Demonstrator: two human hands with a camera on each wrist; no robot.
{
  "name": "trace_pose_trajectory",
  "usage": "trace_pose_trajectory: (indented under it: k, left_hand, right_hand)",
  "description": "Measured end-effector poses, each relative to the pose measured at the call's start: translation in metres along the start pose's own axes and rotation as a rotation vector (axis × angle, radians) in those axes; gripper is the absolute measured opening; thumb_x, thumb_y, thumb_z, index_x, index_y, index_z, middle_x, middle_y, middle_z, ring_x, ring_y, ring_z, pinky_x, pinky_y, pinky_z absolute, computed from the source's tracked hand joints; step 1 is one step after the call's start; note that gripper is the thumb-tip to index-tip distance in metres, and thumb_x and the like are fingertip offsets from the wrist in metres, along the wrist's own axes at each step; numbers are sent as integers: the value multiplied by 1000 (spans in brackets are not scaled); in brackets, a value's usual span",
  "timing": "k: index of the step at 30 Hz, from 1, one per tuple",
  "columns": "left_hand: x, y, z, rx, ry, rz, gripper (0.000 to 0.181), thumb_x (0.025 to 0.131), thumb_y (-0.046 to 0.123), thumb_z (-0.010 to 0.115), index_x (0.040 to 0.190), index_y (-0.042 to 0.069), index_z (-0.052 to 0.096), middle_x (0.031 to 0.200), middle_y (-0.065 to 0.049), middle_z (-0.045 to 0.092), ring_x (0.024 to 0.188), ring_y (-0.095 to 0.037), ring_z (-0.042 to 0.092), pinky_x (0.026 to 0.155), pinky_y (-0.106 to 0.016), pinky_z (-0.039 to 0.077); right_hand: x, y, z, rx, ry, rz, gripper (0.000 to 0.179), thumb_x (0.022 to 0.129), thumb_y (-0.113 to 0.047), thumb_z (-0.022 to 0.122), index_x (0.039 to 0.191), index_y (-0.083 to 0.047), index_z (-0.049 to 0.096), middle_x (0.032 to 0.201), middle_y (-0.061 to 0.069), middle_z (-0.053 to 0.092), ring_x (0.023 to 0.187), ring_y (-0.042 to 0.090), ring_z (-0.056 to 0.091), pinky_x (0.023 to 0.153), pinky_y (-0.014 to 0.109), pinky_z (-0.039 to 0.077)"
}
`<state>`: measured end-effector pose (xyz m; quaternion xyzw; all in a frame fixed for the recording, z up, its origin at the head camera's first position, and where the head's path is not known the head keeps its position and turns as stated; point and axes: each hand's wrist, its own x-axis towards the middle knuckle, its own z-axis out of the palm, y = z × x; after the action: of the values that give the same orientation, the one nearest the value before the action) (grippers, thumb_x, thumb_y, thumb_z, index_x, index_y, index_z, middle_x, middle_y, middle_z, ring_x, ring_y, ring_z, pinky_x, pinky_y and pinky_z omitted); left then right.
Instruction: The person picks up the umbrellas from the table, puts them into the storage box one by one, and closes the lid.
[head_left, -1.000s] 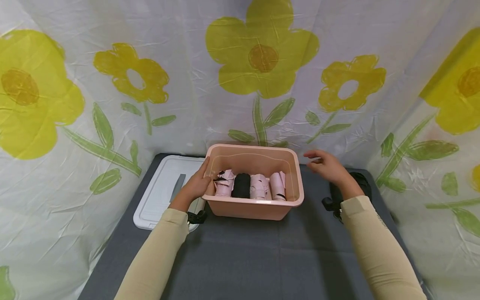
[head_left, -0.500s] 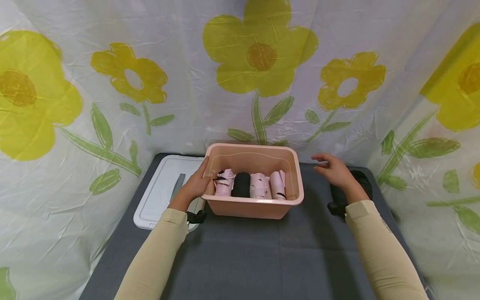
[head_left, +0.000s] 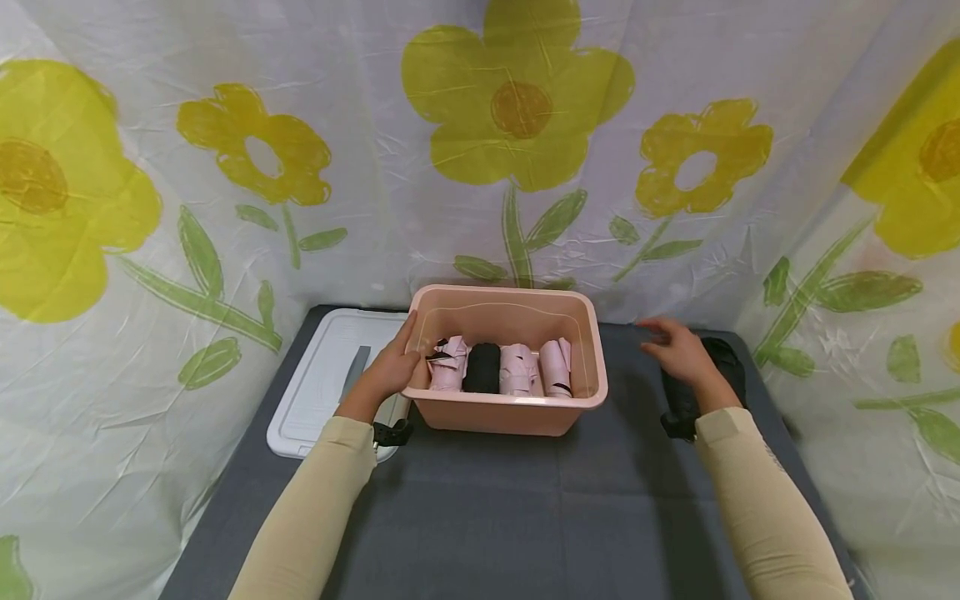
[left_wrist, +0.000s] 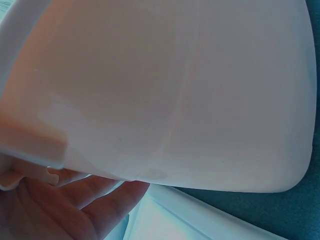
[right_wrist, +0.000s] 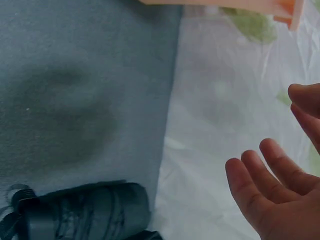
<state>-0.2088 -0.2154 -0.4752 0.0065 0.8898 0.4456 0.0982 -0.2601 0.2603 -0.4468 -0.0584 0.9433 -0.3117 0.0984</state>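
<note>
A peach plastic storage box (head_left: 495, 414) stands at the back middle of the table. Inside it, pink rolled bundles (head_left: 517, 371) and one black rolled bundle (head_left: 482, 368) lie side by side. My left hand (head_left: 392, 369) holds the box's left end by the rim, fingers along the outer wall; in the left wrist view its fingers (left_wrist: 117, 202) reach below the rim, thumb hidden. My right hand (head_left: 680, 352) hovers right of the box, fingers loosely bent and holding nothing. Below it lies another black rolled bundle (right_wrist: 85, 212) with a cord-like loop at one end.
A white lid (head_left: 307, 400) with a grey handle (head_left: 356, 371) lies left of the box, partly under my left forearm. Dark grey cloth (head_left: 480, 508) covers the table. A flowered white curtain (head_left: 360, 167) hangs close behind and along both sides.
My right hand has moved right and slightly down, away from the box towards the black bundle on the table. My left hand and the box stay put.
</note>
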Motion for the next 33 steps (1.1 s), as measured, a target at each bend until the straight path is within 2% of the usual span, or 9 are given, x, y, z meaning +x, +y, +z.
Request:
trace_pose_trajectory:
  k: [12,21,26,33]
  left_hand:
    - [-1,1,-1,16,5,8,70,98,14,34,157,27,-1,162,-17,13,146,-39,21,116,-55,23]
    - [-1,2,-1,24,6,-6,70,97,15,33,157,28,-2,162,-18,14,146,-40,23,116,-55,24]
    - [-1,2,-1,20,15,-8,71,97,14,34,157,28,-1,161,-19,15,145,-40,25,115,-56,25]
    - [-1,3,-1,31,7,-26,71,97,15,34,157,30,-2,161,-19,16,142,-40,29,112,-56,29]
  right_hand:
    - [-11,27,7,6,-38,107,59,98,-34,52,149,-10,35,152,30,29,133,50,34,98,63,38]
    - [-10,53,18,-83,-21,120,58,96,-23,54,147,-2,36,147,39,28,130,57,30,100,66,34]
    - [-9,62,23,-100,-27,172,59,95,-23,54,147,-1,35,147,42,23,132,58,24,101,67,32]
    - [-14,73,28,-117,-59,214,63,95,-22,54,148,2,30,144,44,24,129,59,27,100,66,33]
